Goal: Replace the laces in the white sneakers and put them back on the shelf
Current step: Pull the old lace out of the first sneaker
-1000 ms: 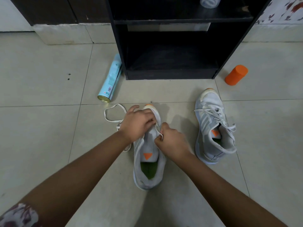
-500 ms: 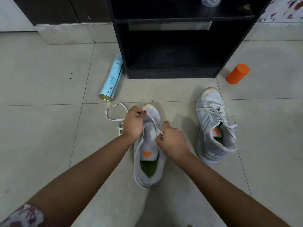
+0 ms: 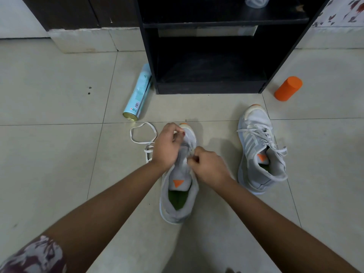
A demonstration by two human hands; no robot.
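While the near sneaker (image 3: 178, 194) lies at frame centre, heel toward the bottom, the left hand (image 3: 166, 146) pinches the lace (image 3: 141, 134) by its toe; the right hand (image 3: 208, 166), fingers curled, pinches it at the eyelets; the laced sneaker (image 3: 260, 150) lies right; farther up, can (image 3: 138, 93), orange cylinder (image 3: 288, 91), shelf (image 3: 206, 56).
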